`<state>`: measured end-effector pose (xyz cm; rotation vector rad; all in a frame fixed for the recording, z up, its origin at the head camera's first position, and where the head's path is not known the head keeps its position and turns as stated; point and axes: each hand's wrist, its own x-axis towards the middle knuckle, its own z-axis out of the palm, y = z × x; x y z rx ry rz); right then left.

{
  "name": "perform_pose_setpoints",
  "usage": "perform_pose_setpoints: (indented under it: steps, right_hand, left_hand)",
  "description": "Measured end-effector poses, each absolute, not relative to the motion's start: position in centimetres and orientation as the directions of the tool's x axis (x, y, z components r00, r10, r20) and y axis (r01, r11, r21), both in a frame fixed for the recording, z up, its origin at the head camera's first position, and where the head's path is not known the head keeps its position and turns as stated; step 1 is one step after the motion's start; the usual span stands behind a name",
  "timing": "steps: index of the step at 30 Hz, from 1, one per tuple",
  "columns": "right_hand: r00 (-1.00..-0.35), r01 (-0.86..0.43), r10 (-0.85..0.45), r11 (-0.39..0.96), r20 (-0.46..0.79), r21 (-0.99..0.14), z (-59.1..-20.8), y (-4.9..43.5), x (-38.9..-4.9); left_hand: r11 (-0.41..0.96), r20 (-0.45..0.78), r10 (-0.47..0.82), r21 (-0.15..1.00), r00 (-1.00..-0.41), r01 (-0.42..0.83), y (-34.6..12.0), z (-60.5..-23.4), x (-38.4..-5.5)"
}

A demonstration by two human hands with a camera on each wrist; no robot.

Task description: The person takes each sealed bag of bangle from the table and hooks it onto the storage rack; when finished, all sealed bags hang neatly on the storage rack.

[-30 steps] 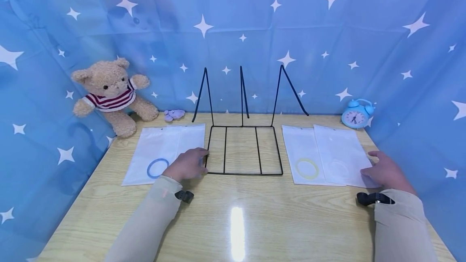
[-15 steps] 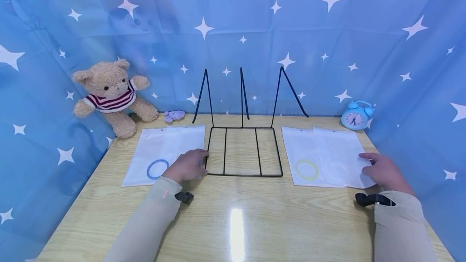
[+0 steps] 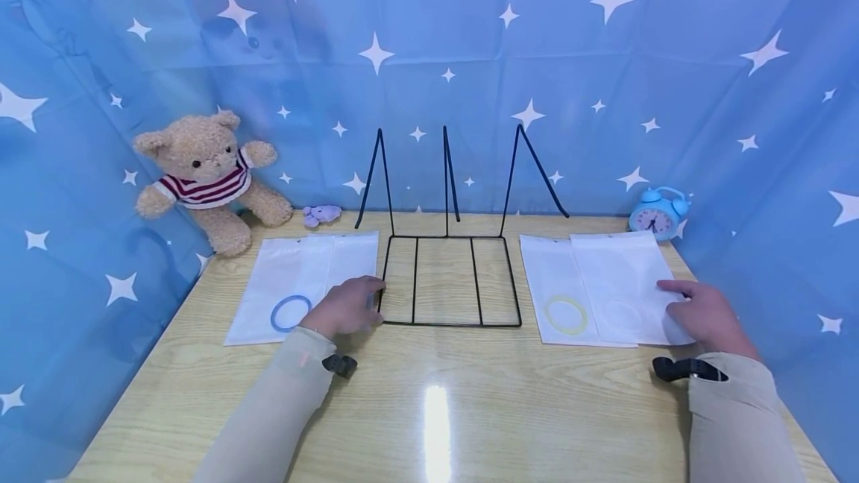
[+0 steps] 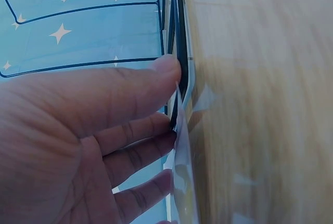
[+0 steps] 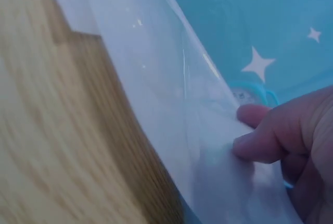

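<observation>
A black wire rack (image 3: pixel 451 325) stands mid-table with three bent uprights at its back. My left hand (image 3: pixel 345 307) rests at its left front corner, thumb and straight fingers (image 4: pixel 132 135) touching the side wire. Below that hand lies a pale plastic bag. On the right, my right hand (image 3: pixel 710 317) pinches the right edge of the outer frosted white bag (image 3: pixel 612 274) between thumb and index finger. In the right wrist view this bag (image 5: pixel 156 94) bows up from the wood. Its faint white ring shows. The bag beside it (image 3: pixel 553 274) bears a yellow ring.
Two overlapping white bags (image 3: pixel 275 267), one with a blue ring (image 3: pixel 291 313), lie to the left. A teddy bear (image 3: pixel 201 174) and a small purple toy (image 3: pixel 321 215) sit behind them. A blue alarm clock (image 3: pixel 656 215) stands back right. A starry blue curtain (image 3: pixel 443 21) encloses the table.
My right hand has shifted slightly left and inward on the outer right bag, whose top edge has moved left and up over the clock's base. The left hand has stayed still.
</observation>
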<state>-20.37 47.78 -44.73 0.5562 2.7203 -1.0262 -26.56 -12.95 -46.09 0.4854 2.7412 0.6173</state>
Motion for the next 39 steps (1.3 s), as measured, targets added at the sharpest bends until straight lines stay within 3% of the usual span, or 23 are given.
perform_pose_setpoints:
  steps: [12,20,39]
  right_hand:
    - [-0.944,0.315,0.296,0.689,-0.143,-0.653,-44.4,46.6,-20.3]
    - [-0.943,0.291,0.311,0.612,-0.115,-0.735,-44.1,45.8,-20.2]
    - [-0.947,0.140,0.317,0.564,0.057,-0.814,-43.3,44.1,-20.2]
  left_hand:
    - [0.852,-0.204,0.380,0.457,-0.902,0.255,-12.9,-46.3,-26.6]
    - [0.853,-0.204,0.379,0.456,-0.903,0.255,-12.8,-46.1,-26.5]
    - [0.848,-0.202,0.384,0.464,-0.901,0.258,-12.9,-46.3,-26.7]
